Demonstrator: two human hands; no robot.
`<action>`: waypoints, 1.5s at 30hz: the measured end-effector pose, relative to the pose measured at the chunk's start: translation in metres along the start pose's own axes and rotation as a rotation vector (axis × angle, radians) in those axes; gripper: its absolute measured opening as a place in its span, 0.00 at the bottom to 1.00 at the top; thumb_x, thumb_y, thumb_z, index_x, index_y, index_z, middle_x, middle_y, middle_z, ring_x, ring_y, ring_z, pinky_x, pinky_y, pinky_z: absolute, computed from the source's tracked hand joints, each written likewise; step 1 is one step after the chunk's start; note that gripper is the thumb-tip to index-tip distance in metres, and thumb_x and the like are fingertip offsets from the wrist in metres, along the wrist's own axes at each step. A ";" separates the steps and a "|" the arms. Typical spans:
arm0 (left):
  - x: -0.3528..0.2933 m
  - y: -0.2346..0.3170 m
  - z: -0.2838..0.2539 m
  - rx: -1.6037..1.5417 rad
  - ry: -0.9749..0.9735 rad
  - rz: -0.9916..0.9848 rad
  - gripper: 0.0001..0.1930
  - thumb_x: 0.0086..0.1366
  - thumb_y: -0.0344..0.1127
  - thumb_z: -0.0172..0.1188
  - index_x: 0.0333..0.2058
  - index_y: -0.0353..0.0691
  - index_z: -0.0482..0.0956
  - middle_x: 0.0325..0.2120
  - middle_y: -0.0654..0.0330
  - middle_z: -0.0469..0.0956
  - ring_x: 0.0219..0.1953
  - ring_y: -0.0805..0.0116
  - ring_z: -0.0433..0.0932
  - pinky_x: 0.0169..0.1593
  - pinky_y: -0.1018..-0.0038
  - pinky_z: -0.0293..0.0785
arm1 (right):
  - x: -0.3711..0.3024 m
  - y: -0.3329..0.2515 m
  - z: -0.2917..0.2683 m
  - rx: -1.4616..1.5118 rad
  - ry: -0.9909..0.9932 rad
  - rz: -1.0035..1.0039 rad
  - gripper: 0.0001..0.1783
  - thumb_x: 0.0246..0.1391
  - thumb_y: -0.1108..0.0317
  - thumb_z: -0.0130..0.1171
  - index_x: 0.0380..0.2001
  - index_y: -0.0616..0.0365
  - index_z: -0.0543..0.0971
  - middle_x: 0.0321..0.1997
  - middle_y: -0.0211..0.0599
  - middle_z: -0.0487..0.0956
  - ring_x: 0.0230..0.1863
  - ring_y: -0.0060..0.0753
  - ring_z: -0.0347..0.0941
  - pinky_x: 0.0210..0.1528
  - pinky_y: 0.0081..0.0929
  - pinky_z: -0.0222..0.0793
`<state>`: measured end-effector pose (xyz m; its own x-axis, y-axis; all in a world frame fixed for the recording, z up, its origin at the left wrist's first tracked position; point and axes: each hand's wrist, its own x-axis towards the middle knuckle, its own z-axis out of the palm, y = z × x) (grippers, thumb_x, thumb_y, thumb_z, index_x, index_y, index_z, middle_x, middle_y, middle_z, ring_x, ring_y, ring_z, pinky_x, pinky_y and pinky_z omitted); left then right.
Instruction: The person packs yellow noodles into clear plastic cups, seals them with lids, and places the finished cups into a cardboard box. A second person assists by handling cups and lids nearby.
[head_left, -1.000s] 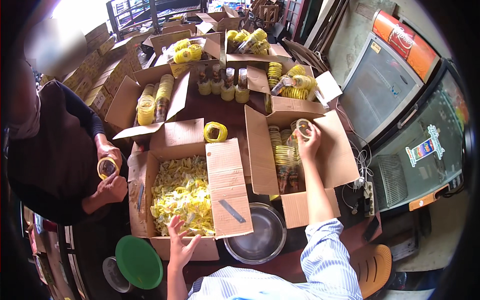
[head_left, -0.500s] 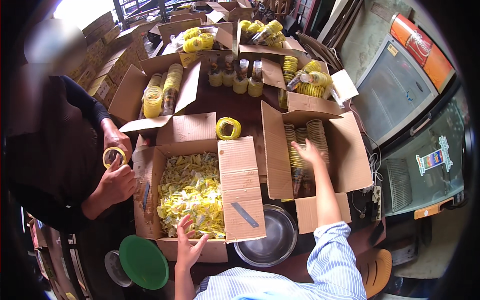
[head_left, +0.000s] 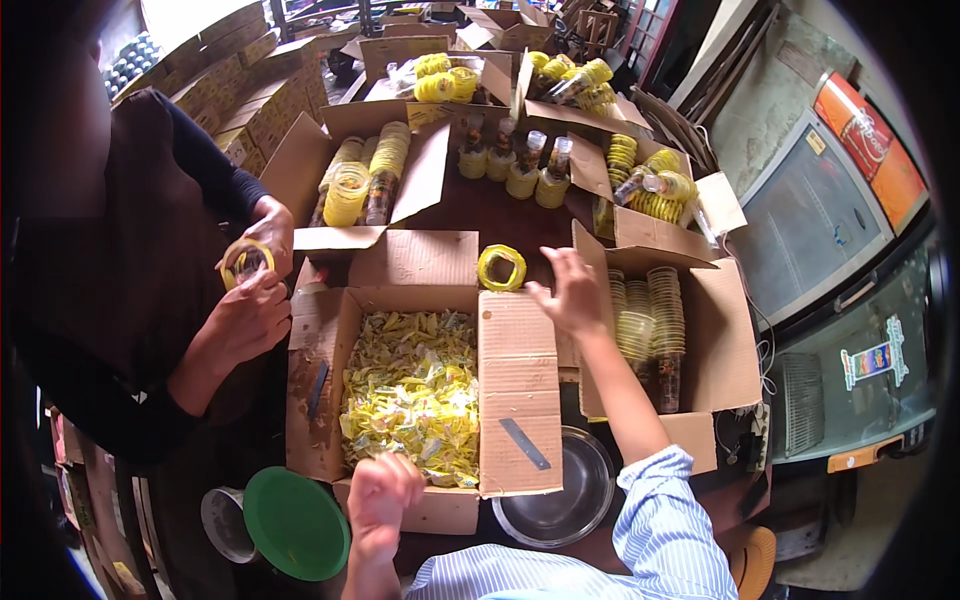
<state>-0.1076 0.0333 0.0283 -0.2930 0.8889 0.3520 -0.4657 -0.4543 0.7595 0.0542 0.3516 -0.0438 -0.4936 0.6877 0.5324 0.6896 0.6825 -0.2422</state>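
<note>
My right hand (head_left: 570, 292) is raised with its fingers apart and nothing in it. It hovers beside a yellow ring-shaped roll (head_left: 501, 268) at the far edge of the middle carton, without touching it. My left hand (head_left: 385, 492) is curled closed over the near edge of that carton (head_left: 518, 400); whether anything is inside the fingers is hidden. Yellow wrapped packets (head_left: 415, 385) in a thick layer fill the carton. To the right, an open carton (head_left: 715, 335) holds upright stacks of clear plastic cups (head_left: 667, 310) with yellowish rims.
A co-worker's hands (head_left: 245, 320) hold a yellow-rimmed round piece at left. Further cartons (head_left: 420, 190) of yellow-rimmed cups and several standing jars (head_left: 523, 178) occupy the far side. A metal bowl (head_left: 575, 500), green lid (head_left: 297, 525) and dark flat strip (head_left: 525, 444) lie nearer.
My right hand has come out of the right carton and moved left toward the yellow roll. My left hand has gone from spread fingers to curled. The whole view has shifted slightly.
</note>
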 end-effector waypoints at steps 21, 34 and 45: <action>0.043 0.081 0.015 -0.377 -0.698 0.351 0.20 0.64 0.57 0.43 0.24 0.49 0.71 0.27 0.65 0.67 0.32 0.69 0.65 0.33 0.70 0.60 | 0.055 -0.048 0.082 -0.369 -0.425 0.127 0.41 0.25 0.53 0.74 0.43 0.59 0.67 0.47 0.42 0.65 0.49 0.43 0.67 0.46 0.33 0.74; -0.060 0.021 -0.058 -0.258 0.149 -0.010 0.32 0.53 0.73 0.46 0.29 0.46 0.58 0.25 0.66 0.57 0.28 0.71 0.55 0.33 0.73 0.53 | 0.063 -0.051 0.083 -0.422 -0.492 0.237 0.44 0.22 0.48 0.74 0.43 0.60 0.68 0.45 0.39 0.69 0.50 0.38 0.68 0.50 0.33 0.69; -0.067 0.024 -0.065 -0.088 0.258 0.032 0.29 0.55 0.67 0.50 0.30 0.44 0.58 0.26 0.65 0.56 0.28 0.72 0.56 0.33 0.76 0.55 | 0.083 -0.087 0.031 -0.402 -0.560 0.332 0.47 0.24 0.42 0.70 0.49 0.55 0.66 0.51 0.38 0.68 0.53 0.39 0.66 0.53 0.40 0.61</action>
<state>-0.1535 -0.0410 -0.0122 -0.5062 0.8350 0.2158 -0.5204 -0.4953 0.6956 -0.0631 0.3567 -0.0036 -0.3474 0.9371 -0.0338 0.9357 0.3488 0.0530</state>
